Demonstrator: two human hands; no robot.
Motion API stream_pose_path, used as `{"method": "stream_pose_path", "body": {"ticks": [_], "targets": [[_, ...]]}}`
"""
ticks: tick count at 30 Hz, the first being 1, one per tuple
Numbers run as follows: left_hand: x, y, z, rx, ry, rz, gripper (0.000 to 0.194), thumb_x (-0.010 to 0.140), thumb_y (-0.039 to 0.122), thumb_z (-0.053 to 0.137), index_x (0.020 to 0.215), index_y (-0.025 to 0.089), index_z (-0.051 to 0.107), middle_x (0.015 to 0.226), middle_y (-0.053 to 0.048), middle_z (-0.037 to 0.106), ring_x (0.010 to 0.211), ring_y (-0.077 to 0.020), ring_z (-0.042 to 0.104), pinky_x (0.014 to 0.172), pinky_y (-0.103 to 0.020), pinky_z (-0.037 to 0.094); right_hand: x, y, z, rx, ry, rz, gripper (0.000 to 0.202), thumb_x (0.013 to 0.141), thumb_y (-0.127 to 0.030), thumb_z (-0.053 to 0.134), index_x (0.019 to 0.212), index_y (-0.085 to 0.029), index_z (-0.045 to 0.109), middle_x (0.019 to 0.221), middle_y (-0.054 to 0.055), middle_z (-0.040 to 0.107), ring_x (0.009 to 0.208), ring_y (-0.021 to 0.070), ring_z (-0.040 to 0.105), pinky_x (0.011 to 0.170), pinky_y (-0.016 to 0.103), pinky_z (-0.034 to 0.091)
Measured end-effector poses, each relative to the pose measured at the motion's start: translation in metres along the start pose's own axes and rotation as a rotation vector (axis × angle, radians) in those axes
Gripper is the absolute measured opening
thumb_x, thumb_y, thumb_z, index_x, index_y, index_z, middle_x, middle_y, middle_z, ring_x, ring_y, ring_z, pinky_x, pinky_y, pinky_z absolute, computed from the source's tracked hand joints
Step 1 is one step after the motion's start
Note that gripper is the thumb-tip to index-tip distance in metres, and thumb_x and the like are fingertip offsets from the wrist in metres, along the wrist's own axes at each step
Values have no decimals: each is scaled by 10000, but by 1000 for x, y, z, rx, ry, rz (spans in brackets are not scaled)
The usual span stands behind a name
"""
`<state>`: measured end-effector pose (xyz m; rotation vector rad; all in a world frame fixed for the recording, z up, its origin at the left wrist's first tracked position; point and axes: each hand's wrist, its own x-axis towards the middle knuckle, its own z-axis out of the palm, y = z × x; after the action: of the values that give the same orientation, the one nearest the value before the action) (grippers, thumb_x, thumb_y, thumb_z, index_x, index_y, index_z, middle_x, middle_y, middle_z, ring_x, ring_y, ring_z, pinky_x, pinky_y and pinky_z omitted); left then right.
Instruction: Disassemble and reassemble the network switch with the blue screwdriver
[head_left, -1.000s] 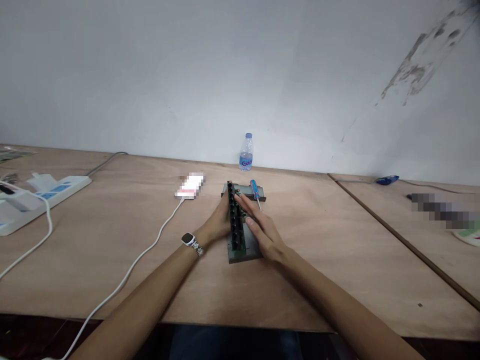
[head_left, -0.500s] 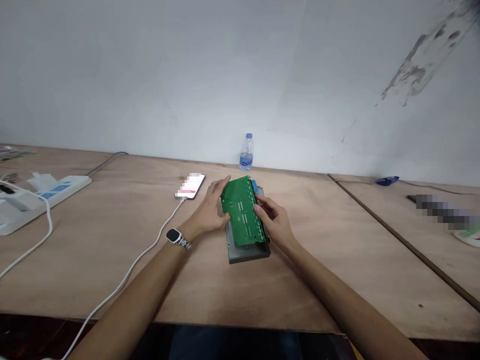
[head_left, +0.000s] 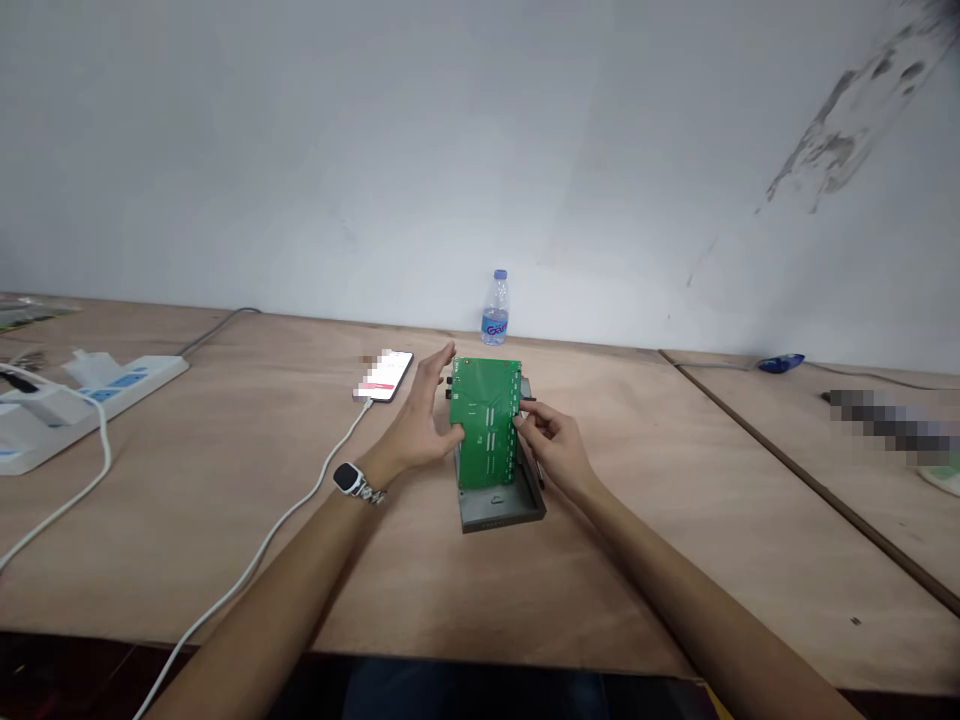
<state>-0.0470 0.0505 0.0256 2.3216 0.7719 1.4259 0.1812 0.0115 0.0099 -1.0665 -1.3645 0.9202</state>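
Note:
A green circuit board (head_left: 480,400) is held tilted above a dark grey metal case (head_left: 502,515), whose near end shows below it. My right hand (head_left: 555,445) pinches the board's right edge between thumb and fingers. At the left edge, my left hand (head_left: 427,420) has its thumb against the board, its other fingers raised and spread from the thumb. Small dark connectors stick out at the board's upper left. Part of a dark, thin tool-like object shows beside the case, under my right hand.
A water bottle (head_left: 495,312) stands by the wall behind the board. To the left lie a phone (head_left: 395,375) with a white cable (head_left: 292,515) and a white power strip (head_left: 142,378). A blue item (head_left: 781,363) is at the right, beyond a table seam.
The board has turned more upright and its lower edge has swung left, showing more of the case. My left fingers have come off its upper left edge, while the right hand still pinches it.

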Motion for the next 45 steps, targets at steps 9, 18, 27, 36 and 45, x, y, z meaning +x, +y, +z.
{"method": "stream_pose_path", "body": {"ticks": [9, 18, 27, 36, 45], "targets": [[0, 2, -4, 20, 34, -8, 1006, 735, 168, 700, 1587, 308, 182, 1554, -142, 356, 1427, -352, 379, 1104, -566, 425, -2, -20, -8, 203, -191, 121, 342, 834, -476, 661, 1022, -207, 567, 774, 38, 727, 557, 172, 662, 390, 220, 416], [1, 4, -6, 21, 43, 0, 888, 797, 277, 723, 1557, 293, 265, 1546, -150, 376, 1393, -345, 426, 1073, -551, 459, -4, -18, -6, 117, -220, 102, 267, 847, -462, 681, 927, -234, 568, 676, -44, 531, 579, 128, 510, 485, 220, 385], [0, 11, 6, 25, 102, -14, 781, 849, 394, 718, 1519, 296, 328, 1530, -128, 388, 1418, -325, 385, 1121, -532, 426, -7, -16, 3, 123, -321, 160, 352, 767, -374, 765, 882, -239, 461, 666, -74, 555, 543, 113, 529, 494, 226, 458], [-6, 16, 34, -84, 97, -148, 705, 887, 385, 702, 1493, 277, 358, 1502, -136, 410, 1416, -300, 403, 1107, -484, 442, -18, -23, 13, 272, -374, 263, 417, 753, -310, 761, 1043, -260, 466, 960, 20, 734, 664, 192, 731, 570, 330, 604], [-8, 14, 39, -115, 86, -180, 676, 879, 396, 711, 1471, 275, 407, 1484, -138, 422, 1402, -297, 415, 1074, -457, 466, -17, -30, 11, 265, -395, 303, 490, 691, -227, 791, 1077, -254, 490, 864, 4, 718, 689, 218, 743, 612, 347, 621]]}}
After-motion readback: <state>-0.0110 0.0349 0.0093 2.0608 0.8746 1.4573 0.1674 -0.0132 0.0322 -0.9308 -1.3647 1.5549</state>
